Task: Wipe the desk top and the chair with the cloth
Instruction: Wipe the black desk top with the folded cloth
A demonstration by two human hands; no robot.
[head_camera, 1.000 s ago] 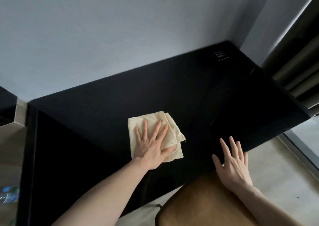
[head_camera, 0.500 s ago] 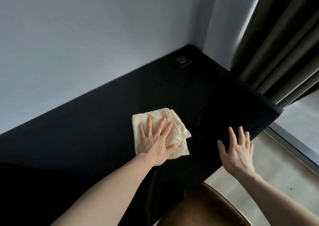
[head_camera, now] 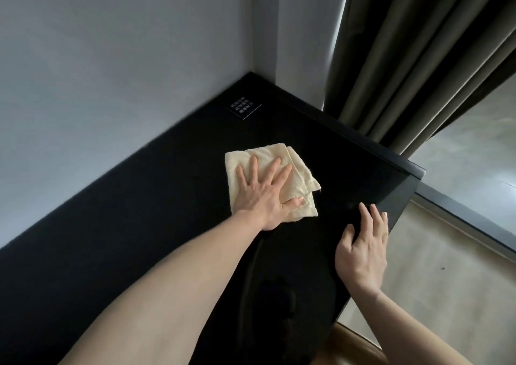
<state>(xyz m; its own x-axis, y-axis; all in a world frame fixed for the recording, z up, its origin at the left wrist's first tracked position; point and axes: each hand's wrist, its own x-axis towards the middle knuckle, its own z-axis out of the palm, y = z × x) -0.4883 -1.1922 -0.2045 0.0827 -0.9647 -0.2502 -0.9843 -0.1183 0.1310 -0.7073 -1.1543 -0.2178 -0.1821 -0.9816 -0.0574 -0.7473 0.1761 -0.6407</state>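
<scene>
A folded pale yellow cloth (head_camera: 300, 173) lies on the glossy black desk top (head_camera: 167, 211), toward its right end. My left hand (head_camera: 262, 194) presses flat on the cloth with fingers spread and straight. My right hand (head_camera: 363, 250) rests flat on the desk near its front right edge, fingers straight, holding nothing. A sliver of the brown chair (head_camera: 360, 349) shows at the bottom, below the desk's front edge.
A small black card with white print (head_camera: 244, 107) lies in the desk's far right corner. Grey walls meet behind it. Dark curtains (head_camera: 413, 57) hang beside the desk's right end. Pale floor (head_camera: 446, 281) and a window track lie to the right.
My left hand has slid the cloth to the right along the desk, toward the corner. My right hand has moved with it along the front edge. The view has turned right.
</scene>
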